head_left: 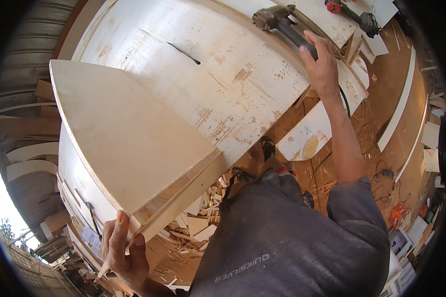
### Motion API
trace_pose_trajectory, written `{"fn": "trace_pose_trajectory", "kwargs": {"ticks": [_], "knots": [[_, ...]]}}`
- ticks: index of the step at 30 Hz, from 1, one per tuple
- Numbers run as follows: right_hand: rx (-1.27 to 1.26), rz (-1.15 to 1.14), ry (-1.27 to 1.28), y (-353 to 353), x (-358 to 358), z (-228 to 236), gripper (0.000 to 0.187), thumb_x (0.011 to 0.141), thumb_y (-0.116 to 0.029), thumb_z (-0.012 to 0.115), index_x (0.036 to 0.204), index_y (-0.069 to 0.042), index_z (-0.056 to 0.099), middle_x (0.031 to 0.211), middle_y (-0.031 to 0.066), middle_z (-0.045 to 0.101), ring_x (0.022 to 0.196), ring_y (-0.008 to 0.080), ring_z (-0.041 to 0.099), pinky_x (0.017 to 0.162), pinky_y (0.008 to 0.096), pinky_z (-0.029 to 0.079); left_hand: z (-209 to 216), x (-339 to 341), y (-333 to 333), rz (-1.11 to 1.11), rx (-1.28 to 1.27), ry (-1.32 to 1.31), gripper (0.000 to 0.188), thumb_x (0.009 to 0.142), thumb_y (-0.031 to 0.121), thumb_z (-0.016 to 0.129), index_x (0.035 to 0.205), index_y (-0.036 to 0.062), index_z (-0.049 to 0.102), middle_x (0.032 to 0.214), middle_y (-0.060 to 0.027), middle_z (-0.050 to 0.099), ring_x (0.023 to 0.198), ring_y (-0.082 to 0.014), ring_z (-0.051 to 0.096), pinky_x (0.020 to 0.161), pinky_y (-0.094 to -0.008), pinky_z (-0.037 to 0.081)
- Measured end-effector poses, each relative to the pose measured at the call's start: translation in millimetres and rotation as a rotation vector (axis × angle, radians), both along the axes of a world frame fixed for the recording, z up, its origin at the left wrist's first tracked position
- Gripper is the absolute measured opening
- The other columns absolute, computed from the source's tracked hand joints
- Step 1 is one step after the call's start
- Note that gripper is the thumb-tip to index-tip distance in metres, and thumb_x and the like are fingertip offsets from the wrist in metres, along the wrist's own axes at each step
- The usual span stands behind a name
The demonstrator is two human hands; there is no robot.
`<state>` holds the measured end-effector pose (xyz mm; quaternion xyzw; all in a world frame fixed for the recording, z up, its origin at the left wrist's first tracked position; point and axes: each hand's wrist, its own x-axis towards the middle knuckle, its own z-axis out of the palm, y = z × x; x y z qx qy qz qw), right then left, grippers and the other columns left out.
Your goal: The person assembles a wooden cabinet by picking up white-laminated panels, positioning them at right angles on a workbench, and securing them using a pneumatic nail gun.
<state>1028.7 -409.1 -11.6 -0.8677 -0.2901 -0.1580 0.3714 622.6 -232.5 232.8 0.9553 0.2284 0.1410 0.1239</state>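
Note:
A pale plywood panel (pixel 134 128) with one curved edge and a wooden strip (pixel 176 190) along its near edge lies on a large white worn board (pixel 233 54). At the panel's near left corner my left hand (pixel 126 255) is closed, its fingers and thumb gripping the edge. My right hand (pixel 324 67) reaches out to the far right. Its thumb and fingers close round the end of the grip of a dark power tool (pixel 292 34), which has a blunt head and looks like a nail gun. A thin pointed dark tool (pixel 184 53) lies on the white board.
Another power tool with a red part (pixel 349 14) rests at the top right. Below the board, wood offcuts (pixel 198 225) litter the floor. A white board piece (pixel 307 133) lies beside my feet. Long curved strips (pixel 399 106) and an orange tool (pixel 398 216) are on the right.

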Motion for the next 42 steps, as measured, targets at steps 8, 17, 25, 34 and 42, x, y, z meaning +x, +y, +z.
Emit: {"fn": "trace_pose_trajectory", "kwargs": {"ticks": [8,17,25,34,42], "knots": [[-0.471,0.037,0.365,37.7,100.7,-21.8,0.062,0.090,-0.048,0.054,0.138,-0.010,0.046,0.123,0.0221,0.060,0.117,0.0396,0.056,0.098,0.0504,0.044,7.3,4.4,-6.1,0.005,-0.040,0.046,0.041,0.084,0.008,0.067,0.124,-0.0006,0.061,0.090,-0.0150,0.065,0.075,-0.0256,0.060,0.065,-0.0339,0.047],[-0.236,0.130,0.099,3.9,104.6,-26.5,0.069,0.089,-0.044,0.061,0.145,-0.010,0.037,0.123,0.0256,0.060,0.110,0.0374,0.061,0.094,0.0429,0.046,14.6,8.8,3.1,-0.068,-0.106,-0.009,0.053,0.076,0.001,0.069,0.128,0.0078,0.061,0.084,-0.0095,0.064,0.073,-0.0240,0.062,0.067,-0.0367,0.050],[0.479,0.153,0.629,-45.4,-71.7,121.9,0.051,0.090,-0.034,0.066,0.132,-0.008,0.052,0.073,0.0002,0.056,0.058,0.0070,0.052,0.058,0.0247,0.044,9.1,-1.4,7.7,-0.119,-0.033,-0.020,0.053,0.084,0.006,0.062,0.135,0.0142,0.054,0.078,-0.0082,0.056,0.073,-0.0258,0.058,0.066,-0.0372,0.048],[1.439,0.221,1.135,-81.6,-299.8,81.9,0.028,0.093,-0.018,0.058,0.117,-0.004,0.054,0.064,-0.0012,0.045,0.053,0.0102,0.047,0.054,0.0286,0.042,-3.1,6.8,-0.1,-0.055,-0.131,-0.085,0.038,0.094,0.013,0.058,0.132,0.0157,0.058,0.110,-0.0152,0.068,0.094,-0.0260,0.069,0.083,-0.0364,0.052],[1.691,0.054,1.706,-21.7,-409.1,-33.6,0.027,0.097,-0.029,0.052,0.115,-0.009,0.054,0.061,-0.0017,0.043,0.051,0.0114,0.045,0.053,0.0296,0.042,-7.4,3.5,-3.7,-0.035,-0.019,-0.077,0.039,0.096,0.010,0.055,0.135,0.0128,0.057,0.112,-0.0065,0.065,0.092,-0.0107,0.058,0.083,-0.0269,0.048]]}}
